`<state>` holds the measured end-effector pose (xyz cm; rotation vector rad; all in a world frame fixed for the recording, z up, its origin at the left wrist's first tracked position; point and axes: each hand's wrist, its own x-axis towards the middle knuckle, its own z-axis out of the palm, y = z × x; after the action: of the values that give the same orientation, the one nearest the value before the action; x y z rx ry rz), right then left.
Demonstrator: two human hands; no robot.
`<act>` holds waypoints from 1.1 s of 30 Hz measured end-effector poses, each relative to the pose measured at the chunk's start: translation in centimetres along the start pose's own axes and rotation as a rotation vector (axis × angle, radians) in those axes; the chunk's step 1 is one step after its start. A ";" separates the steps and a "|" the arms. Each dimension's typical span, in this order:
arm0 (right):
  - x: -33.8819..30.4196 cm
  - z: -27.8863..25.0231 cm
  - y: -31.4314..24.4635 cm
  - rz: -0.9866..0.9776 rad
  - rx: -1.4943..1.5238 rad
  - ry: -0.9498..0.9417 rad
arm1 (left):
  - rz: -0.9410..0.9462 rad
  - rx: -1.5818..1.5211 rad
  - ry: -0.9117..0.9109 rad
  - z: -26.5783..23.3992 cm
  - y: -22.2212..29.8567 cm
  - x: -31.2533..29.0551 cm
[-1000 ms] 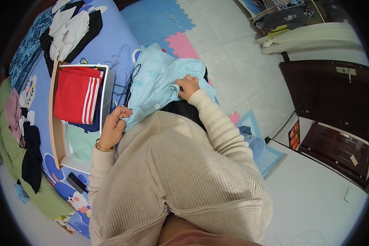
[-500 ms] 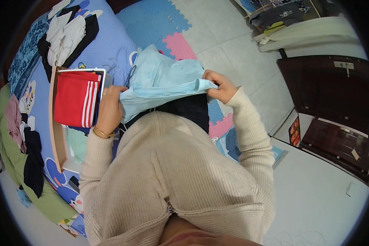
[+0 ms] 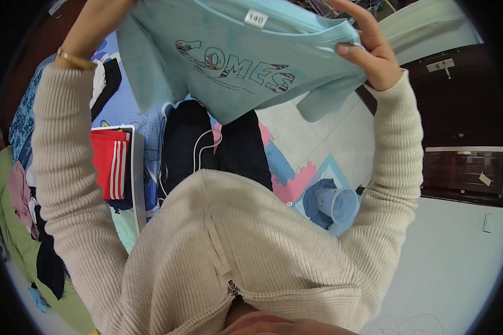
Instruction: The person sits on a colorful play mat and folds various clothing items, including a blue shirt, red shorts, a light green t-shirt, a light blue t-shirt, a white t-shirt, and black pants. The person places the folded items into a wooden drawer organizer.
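A light blue short-sleeved T-shirt (image 3: 223, 61) hangs spread out in front of me, lifted off my lap, with outlined lettering on its front and a small white tag by the neckline. My right hand (image 3: 374, 50) pinches it near the right shoulder, thumb pressed on the cloth and some fingers raised. At the top left, my left hand (image 3: 103, 19) is at the other upper corner; its fingertips are cut off by the picture's edge, but the cloth hangs from there.
Left of my legs, a white-rimmed box (image 3: 137, 184) holds folded red striped clothing (image 3: 109, 164). More clothes lie on the blue bed, including a dark garment (image 3: 50, 254). A light blue bin (image 3: 338, 205) stands on the floor at the right. A white cord (image 3: 195, 151) crosses my lap.
Both hands have risen and moved apart with the T-shirt, from my lap to the top of the view. It is now unfolded, its printed side showing. My legs and the bin have come into sight.
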<state>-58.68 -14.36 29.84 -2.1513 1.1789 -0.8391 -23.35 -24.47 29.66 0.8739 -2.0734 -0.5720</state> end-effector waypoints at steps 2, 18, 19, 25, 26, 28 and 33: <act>0.7 -3.2 -1.3 -0.221 -0.122 -0.148 | -0.037 -0.137 0.032 -1.5 0.9 1.9; -0.3 2.5 -11.1 -0.514 -0.850 -0.195 | 0.192 -0.179 0.293 -0.5 0.6 3.5; -0.5 2.7 -11.8 -0.553 -0.816 -0.237 | 0.199 -0.206 0.296 -0.3 0.6 3.6; 0.2 4.2 -15.3 -0.742 -0.339 -0.643 | 0.387 -0.149 0.249 2.7 3.4 4.0; 0.6 4.6 -15.4 -0.761 -0.244 -0.652 | 0.421 -0.214 0.282 3.6 3.8 4.0; 1.6 4.8 -14.9 -0.720 -0.223 -0.588 | 0.394 -0.182 0.300 4.7 5.4 3.5; 4.6 4.7 -11.9 -0.638 -0.577 -0.024 | 0.413 -0.218 0.260 6.9 4.5 2.1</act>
<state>-47.02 -11.99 36.36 -3.0911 0.7715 -0.7726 -31.59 -22.43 29.60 0.3565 -1.8403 -0.4234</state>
